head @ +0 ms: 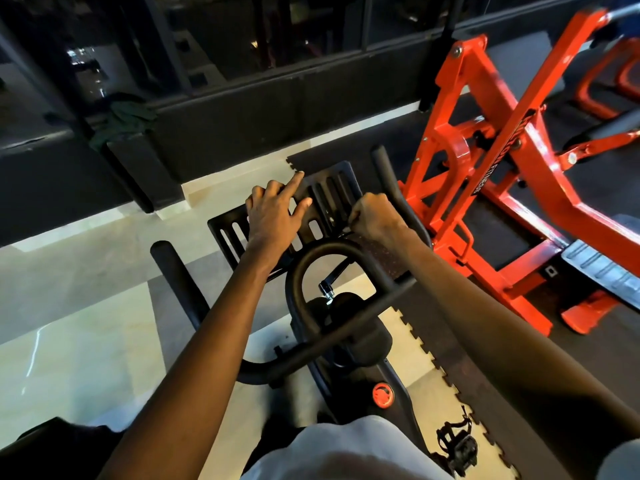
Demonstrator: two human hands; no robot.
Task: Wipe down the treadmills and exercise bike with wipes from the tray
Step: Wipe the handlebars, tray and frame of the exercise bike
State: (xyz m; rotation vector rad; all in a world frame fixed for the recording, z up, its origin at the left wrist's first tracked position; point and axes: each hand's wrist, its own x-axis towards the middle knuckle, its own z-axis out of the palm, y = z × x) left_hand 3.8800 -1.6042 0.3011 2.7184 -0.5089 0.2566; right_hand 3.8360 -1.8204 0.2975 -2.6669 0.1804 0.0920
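Squarely below the camera stands the black exercise bike (356,337), with a looped handlebar (299,271), 1 red knob (382,395) on its frame and a strapped pedal (457,441) at lower right. Fixed ahead of the handlebar is a black slotted tray (329,192); pale floor (86,271) shows through its slots. The left hand (273,213) rests on the tray, fingers released and spread. The right hand (375,216) sits at the tray's right edge, fingers clenched; what they grasp I cannot tell. An orange weight machine (485,150) stands just beside the bike.
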